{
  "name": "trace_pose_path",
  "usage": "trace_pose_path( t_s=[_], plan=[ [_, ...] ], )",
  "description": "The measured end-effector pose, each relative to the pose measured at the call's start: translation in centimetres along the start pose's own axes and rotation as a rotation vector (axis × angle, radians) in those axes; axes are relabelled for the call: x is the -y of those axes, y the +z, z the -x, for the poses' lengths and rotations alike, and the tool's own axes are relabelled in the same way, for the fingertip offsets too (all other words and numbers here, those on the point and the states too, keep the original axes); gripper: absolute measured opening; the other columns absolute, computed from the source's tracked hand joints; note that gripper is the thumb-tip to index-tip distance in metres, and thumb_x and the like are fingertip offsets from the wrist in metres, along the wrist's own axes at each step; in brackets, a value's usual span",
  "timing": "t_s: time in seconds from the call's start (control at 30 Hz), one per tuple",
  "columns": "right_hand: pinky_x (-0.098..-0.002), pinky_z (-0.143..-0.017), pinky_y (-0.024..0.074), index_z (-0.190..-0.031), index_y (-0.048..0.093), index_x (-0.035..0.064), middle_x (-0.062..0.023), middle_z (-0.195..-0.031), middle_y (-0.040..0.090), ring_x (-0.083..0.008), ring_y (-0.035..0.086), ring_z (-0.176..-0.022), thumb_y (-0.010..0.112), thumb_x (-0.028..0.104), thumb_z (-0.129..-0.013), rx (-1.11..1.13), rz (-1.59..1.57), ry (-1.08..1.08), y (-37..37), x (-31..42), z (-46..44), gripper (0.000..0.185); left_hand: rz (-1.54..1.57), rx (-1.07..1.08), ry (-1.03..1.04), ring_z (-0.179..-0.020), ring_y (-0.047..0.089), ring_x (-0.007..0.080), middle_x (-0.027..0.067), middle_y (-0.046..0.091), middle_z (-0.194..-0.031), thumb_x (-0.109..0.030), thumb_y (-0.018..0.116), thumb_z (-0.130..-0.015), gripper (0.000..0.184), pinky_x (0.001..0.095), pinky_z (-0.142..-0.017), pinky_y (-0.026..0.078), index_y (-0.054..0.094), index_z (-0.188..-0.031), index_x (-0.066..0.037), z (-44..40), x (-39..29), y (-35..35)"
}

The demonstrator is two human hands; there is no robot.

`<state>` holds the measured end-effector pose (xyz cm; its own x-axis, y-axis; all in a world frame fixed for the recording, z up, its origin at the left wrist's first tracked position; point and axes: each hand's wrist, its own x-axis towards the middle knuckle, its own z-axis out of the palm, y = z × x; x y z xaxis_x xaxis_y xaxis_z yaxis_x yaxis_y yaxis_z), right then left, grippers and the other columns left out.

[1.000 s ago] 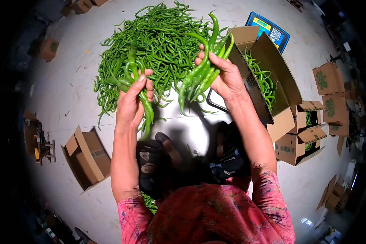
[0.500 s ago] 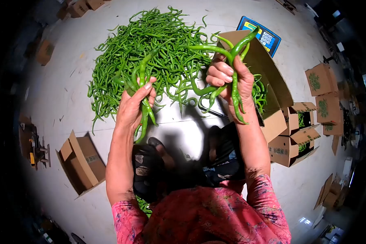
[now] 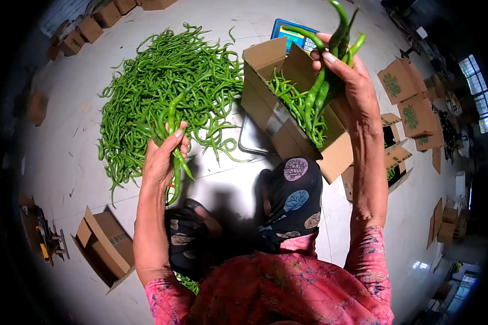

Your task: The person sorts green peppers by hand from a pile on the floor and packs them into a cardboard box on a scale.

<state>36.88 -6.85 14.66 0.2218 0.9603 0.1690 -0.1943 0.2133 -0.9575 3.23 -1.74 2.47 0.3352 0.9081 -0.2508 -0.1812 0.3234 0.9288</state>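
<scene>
A: Quick, nearest first. Left hand?

B: Left hand [image 3: 165, 151], left of the pepper carton [image 3: 265, 108], clamped round a small bunch of green peppers [image 3: 172, 116]. Held about the middle, ends poking out both ways.

A: Right hand?

B: Right hand [image 3: 355, 81] clamped as well, on a second bunch [image 3: 339, 40], at the pepper carton's right side in view. Lower ends show in front of its opening; can't tell how high over it.

A: How will they handle?

B: Light, I'd say. Firm, a bit springy, likely to snap if bent hard. Glossy skin, so probably slick; curved ones could slither out of a loose grip.

A: Best hold?

B: Mid-length, several together, snug, no crushing. Thin tips look weakest.

A: Other peppers?

B: Loose peppers [image 3: 290, 100] inside the pepper carton. Big tangled pile [image 3: 162, 92] on the floor [image 3: 65, 141] left of it; the fringe facing the pepper carton should be easiest to pick from, less knotted.

A: Farther out?

B: Blue scale display [image 3: 289, 39] just beyond the pepper carton's far end, partly covered. Printed boxes [image 3: 401, 81] well off to its right.
</scene>
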Motion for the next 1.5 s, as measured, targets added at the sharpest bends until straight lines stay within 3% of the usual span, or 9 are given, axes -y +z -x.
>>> trace_pose_path(
  t_s=[0.17, 0.27, 0.5, 0.67, 0.9, 0.93, 1.07, 1.3, 1.5],
  plan=[
    [-0.0381, -0.096, 0.0426, -0.127, 0.050, 0.0004, -0.0151, -0.115, 0.061, -0.0290, 0.057, -0.107, 0.069, 0.030, -0.083, 0.047, 0.803, 0.094, -6.4, -7.1, -3.2, 0.057, 0.001, 0.023, 0.002, -0.063, 0.054, 0.0091, 0.0048, 0.059, -0.076, -0.016, 0.062, -0.090, 0.032, 0.0222, -0.057, 0.044, 0.056, -0.115, 0.003, -0.4, 0.0, 1.0],
    [-0.0410, -0.095, 0.0436, -0.130, 0.048, -0.0001, -0.0233, -0.120, 0.057, -0.0345, 0.056, -0.110, 0.069, 0.031, -0.081, -0.031, 1.284, -0.237, -4.5, -10.5, -0.8, 0.062, -0.035, 0.006, 0.056, -0.063, 0.053, 0.0095, 0.0049, 0.060, -0.077, -0.016, 0.062, -0.090, 0.032, 0.0234, -0.059, 0.044, 0.057, -0.114, 0.004, -0.4, 0.3, 1.2],
    [-0.0374, -0.094, 0.0455, -0.125, 0.054, 0.0010, -0.0175, -0.122, 0.059, -0.0281, 0.058, -0.111, 0.067, 0.038, -0.085, 0.450, 0.636, 0.084, 7.6, -11.6, 2.9, 0.056, 0.039, 0.114, 0.079, -0.068, 0.052, 0.0117, 0.0041, 0.056, -0.077, -0.023, 0.061, -0.090, 0.038, 0.0243, -0.062, 0.043, 0.055, -0.117, 0.003, -0.1, 0.6, 2.2],
    [-0.0264, -0.067, 0.0499, -0.117, 0.054, -0.0003, -0.0068, -0.092, 0.060, -0.0123, 0.058, -0.070, 0.062, 0.040, -0.090, 0.643, -0.198, 0.435, 11.7, -12.1, 2.2, 0.050, 0.107, 0.371, 0.084, -0.070, 0.056, 0.0124, 0.0059, 0.058, -0.080, -0.021, 0.062, -0.090, 0.038, 0.0244, -0.062, 0.048, 0.051, -0.119, 0.000, 0.5, 1.0, 2.0],
    [-0.0229, -0.035, 0.0339, -0.109, 0.061, 0.0005, -0.0029, -0.071, 0.061, -0.0053, 0.044, -0.044, 0.054, 0.034, -0.096, 0.570, -0.391, 0.639, 11.8, -15.5, 2.6, 0.037, 0.034, 0.440, -0.016, -0.086, 0.059, 0.0166, 0.0095, 0.060, -0.096, -0.029, 0.058, -0.093, 0.050, 0.0316, -0.075, 0.051, 0.042, -0.131, -0.001, 0.9, 0.8, 2.4],
    [-0.0269, -0.059, 0.0539, -0.113, 0.059, -0.0015, -0.0131, -0.094, 0.066, -0.0154, 0.064, -0.075, 0.055, 0.030, -0.096, 0.482, -0.460, 0.620, 11.8, -15.8, 2.4, 0.036, 0.076, 0.402, -0.042, -0.089, 0.059, 0.0163, 0.0082, 0.060, -0.099, -0.029, 0.056, -0.094, 0.047, 0.0315, -0.079, 0.050, 0.044, -0.131, -0.003, 1.0, 0.8, 2.3],
    [-0.0381, -0.079, 0.0549, -0.106, 0.057, -0.0032, -0.0172, -0.097, 0.066, -0.0259, 0.066, -0.089, 0.053, 0.028, -0.096, 0.233, -0.632, 0.576, 11.4, -15.7, 1.6, 0.033, -0.087, 0.249, 0.027, -0.093, 0.062, 0.0200, 0.0125, 0.064, -0.103, -0.036, 0.053, -0.094, 0.046, 0.0320, -0.084, 0.050, 0.055, -0.122, 0.001, 0.6, 0.6, 1.9],
    [-0.0185, -0.044, 0.0364, -0.098, 0.061, 0.0012, -0.0002, -0.073, 0.058, -0.0046, 0.046, -0.053, 0.072, 0.020, -0.084, 0.219, -0.162, 0.558, 11.0, -15.4, 1.6, 0.026, -0.730, 0.165, 0.076, -0.075, 0.063, 0.0154, 0.0080, 0.067, -0.085, -0.027, 0.054, -0.094, 0.030, 0.0309, -0.066, 0.050, 0.061, -0.109, -0.002, 0.1, 0.9, 0.1],
    [-0.0187, -0.047, 0.0372, -0.102, 0.061, 0.0020, 0.0007, -0.073, 0.059, -0.0048, 0.048, -0.056, 0.073, 0.021, -0.083, 0.371, -0.075, 0.504, 11.2, -15.8, 2.5, 0.029, -0.794, 0.272, 0.117, -0.065, 0.059, 0.0144, 0.0052, 0.064, -0.075, -0.033, 0.058, -0.091, 0.030, 0.0288, -0.062, 0.048, 0.064, -0.097, -0.004, 0.5, 1.8, 1.7]
  ],
)
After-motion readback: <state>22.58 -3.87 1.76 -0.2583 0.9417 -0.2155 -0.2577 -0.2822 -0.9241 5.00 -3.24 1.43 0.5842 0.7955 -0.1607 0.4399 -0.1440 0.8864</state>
